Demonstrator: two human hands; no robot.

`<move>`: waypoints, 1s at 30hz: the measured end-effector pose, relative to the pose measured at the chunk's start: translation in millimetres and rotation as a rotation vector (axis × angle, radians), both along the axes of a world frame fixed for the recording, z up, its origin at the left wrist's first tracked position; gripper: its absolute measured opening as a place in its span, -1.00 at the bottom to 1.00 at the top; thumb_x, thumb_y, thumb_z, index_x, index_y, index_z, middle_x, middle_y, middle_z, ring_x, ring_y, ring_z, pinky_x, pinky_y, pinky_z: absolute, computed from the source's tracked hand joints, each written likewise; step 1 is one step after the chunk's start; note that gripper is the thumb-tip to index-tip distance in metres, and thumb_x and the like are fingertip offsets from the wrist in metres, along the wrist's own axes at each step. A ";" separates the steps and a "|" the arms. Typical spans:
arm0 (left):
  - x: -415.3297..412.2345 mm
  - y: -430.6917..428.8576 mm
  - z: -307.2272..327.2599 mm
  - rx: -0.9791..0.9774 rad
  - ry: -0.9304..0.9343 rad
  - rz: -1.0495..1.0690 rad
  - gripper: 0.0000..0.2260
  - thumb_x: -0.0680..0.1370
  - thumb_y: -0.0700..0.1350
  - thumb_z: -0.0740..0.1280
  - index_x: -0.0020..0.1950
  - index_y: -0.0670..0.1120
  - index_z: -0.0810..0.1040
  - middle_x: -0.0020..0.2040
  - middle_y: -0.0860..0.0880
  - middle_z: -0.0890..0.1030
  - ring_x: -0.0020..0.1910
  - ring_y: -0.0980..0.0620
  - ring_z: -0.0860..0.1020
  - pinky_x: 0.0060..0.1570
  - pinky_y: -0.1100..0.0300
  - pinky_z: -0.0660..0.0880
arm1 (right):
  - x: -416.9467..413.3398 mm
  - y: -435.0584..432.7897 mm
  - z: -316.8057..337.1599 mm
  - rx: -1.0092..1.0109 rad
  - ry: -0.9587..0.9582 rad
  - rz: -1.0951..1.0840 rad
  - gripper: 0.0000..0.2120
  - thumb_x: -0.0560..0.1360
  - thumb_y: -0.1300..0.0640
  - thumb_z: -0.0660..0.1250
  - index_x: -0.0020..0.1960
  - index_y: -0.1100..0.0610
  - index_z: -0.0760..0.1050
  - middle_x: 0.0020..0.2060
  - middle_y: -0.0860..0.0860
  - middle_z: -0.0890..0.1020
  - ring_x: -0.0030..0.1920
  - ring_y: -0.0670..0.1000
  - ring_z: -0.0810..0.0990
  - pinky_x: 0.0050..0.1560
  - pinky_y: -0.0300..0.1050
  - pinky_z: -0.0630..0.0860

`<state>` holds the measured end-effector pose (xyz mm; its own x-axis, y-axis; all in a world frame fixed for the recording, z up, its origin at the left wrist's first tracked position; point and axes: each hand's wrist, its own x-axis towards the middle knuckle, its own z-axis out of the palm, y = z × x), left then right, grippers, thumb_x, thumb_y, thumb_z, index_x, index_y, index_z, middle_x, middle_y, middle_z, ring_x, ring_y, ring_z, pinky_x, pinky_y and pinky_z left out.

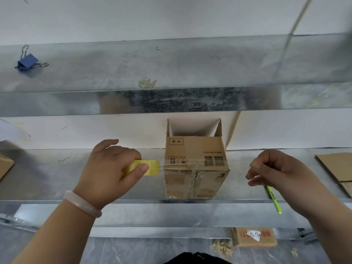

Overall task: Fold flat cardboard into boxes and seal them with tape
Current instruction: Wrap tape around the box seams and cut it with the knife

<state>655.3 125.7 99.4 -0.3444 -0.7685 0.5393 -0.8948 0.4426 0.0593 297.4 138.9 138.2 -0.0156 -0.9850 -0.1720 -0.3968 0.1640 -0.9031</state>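
Observation:
A small brown cardboard box point(196, 166) lies on its side on the metal bench point(57, 180), open end facing the wall, its taped bottom facing me. My left hand point(108, 172) grips a yellow tape roll point(146, 167) just left of the box. A strip of clear tape point(194, 165) runs from the roll across the box's upper edge towards my right hand point(274, 172). That hand pinches the tape's free end and also holds a green pen-like tool point(274, 201) pointing down towards me.
Flat cardboard sheets point(337, 168) lie at the bench's right end, and a box corner point(4, 164) shows at the left edge. A blue binder clip point(28, 61) sits on the metal shelf above. A small labelled carton point(253, 237) and scraps lie on the floor below.

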 end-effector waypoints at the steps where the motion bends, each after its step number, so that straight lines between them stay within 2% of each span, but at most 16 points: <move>1: 0.0 0.2 -0.9 0.022 0.018 -0.038 -0.55 0.60 0.24 0.04 -0.18 -0.01 0.55 -0.34 0.15 0.53 -0.33 0.04 0.55 0.24 0.02 0.34 | -3.2 -0.4 -0.4 -0.001 -0.003 -0.008 -0.86 0.57 0.24 0.28 -0.15 0.26 0.52 -0.26 0.10 0.70 -0.23 0.09 0.71 -0.04 0.03 0.58; 4: -2.9 -1.1 -2.6 -0.006 0.010 -0.029 -0.56 0.55 0.27 0.12 -0.20 -0.02 0.59 -0.32 0.14 0.56 -0.32 0.03 0.56 0.17 0.03 0.39 | -11.4 -1.8 -3.5 -0.002 -0.005 -0.018 -0.86 0.57 0.26 0.27 -0.15 0.27 0.52 -0.27 0.11 0.70 -0.22 0.10 0.71 -0.07 -0.01 0.56; 7: -4.5 -4.2 -2.7 -0.076 -0.025 0.034 -0.48 0.48 0.37 0.18 -0.31 -0.04 0.61 -0.42 0.08 0.55 -0.41 -0.01 0.52 -0.11 0.09 0.43 | -16.3 -4.0 -8.9 0.012 0.001 -0.010 -0.86 0.57 0.24 0.28 -0.15 0.25 0.52 -0.27 0.10 0.70 -0.22 0.10 0.71 -0.07 -0.01 0.56; 9: -5.8 -5.6 -3.3 -0.072 -0.059 0.036 -0.43 0.48 0.41 0.14 -0.33 -0.04 0.59 -0.45 0.07 0.52 -0.45 -0.02 0.49 -0.20 0.11 0.40 | -17.9 -7.4 -13.4 0.022 0.011 -0.006 -0.86 0.57 0.23 0.29 -0.14 0.25 0.52 -0.27 0.08 0.70 -0.22 0.09 0.71 -0.08 -0.03 0.55; 12: -6.7 -5.1 -6.7 -0.074 -0.115 0.035 -0.46 0.53 0.36 0.10 -0.29 -0.04 0.58 -0.44 0.06 0.51 -0.46 -0.03 0.47 -0.21 0.11 0.38 | -19.0 -14.0 -21.4 0.041 -0.010 -0.028 -0.86 0.57 0.23 0.28 -0.13 0.25 0.52 -0.28 0.10 0.70 -0.23 0.11 0.71 -0.08 -0.02 0.56; 16: -5.2 -3.7 -14.5 -0.061 -0.100 -0.003 -0.59 0.59 0.17 0.13 -0.24 -0.06 0.57 -0.42 0.05 0.49 -0.45 -0.04 0.43 -0.17 0.06 0.38 | -19.7 -20.7 -33.3 0.070 -0.043 -0.038 -0.87 0.58 0.24 0.28 -0.10 0.28 0.52 -0.28 0.13 0.69 -0.22 0.15 0.70 -0.04 0.03 0.59; 20: -3.5 -5.3 -21.5 -0.073 -0.150 0.019 -0.60 0.53 0.23 0.21 -0.20 -0.06 0.62 -0.36 0.04 0.56 -0.40 -0.04 0.50 -0.10 0.09 0.39 | -18.6 -23.3 -43.7 0.077 -0.042 -0.034 -0.88 0.57 0.23 0.29 -0.12 0.24 0.52 -0.29 0.12 0.69 -0.22 0.15 0.70 0.02 0.13 0.60; 24: -5.2 -8.4 -27.9 -0.030 -0.171 0.044 -0.49 0.54 0.32 0.12 -0.17 -0.05 0.63 -0.32 0.03 0.60 -0.36 -0.04 0.54 -0.08 0.10 0.37 | -16.7 -25.1 -54.9 0.087 -0.054 -0.064 -0.88 0.57 0.21 0.29 -0.12 0.23 0.52 -0.31 0.09 0.68 -0.23 0.15 0.69 0.05 0.18 0.59; 28: -7.8 -12.2 -33.3 0.001 -0.142 0.060 -0.53 0.52 0.31 0.16 -0.12 -0.04 0.63 -0.28 0.03 0.63 -0.33 -0.04 0.56 -0.07 0.09 0.36 | -11.5 -28.9 -64.1 0.101 -0.078 -0.097 -0.87 0.57 0.19 0.30 -0.10 0.23 0.52 -0.32 0.07 0.68 -0.24 0.13 0.69 0.01 0.13 0.62; 30: -9.6 -13.9 -34.4 0.014 -0.120 0.052 -0.54 0.50 0.31 0.16 -0.01 -0.03 0.62 -0.25 0.03 0.65 -0.31 -0.04 0.58 -0.06 0.08 0.39 | -7.9 -31.2 -69.1 0.126 -0.104 -0.115 -0.87 0.57 0.19 0.30 -0.09 0.25 0.52 -0.33 0.08 0.67 -0.21 0.13 0.69 -0.03 0.11 0.63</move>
<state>645.7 111.9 65.0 -0.3649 -0.7941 0.4861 -0.9177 0.3949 -0.0439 289.5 107.7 69.1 -0.1025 -0.9482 -0.3006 -0.2744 0.3174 -0.9077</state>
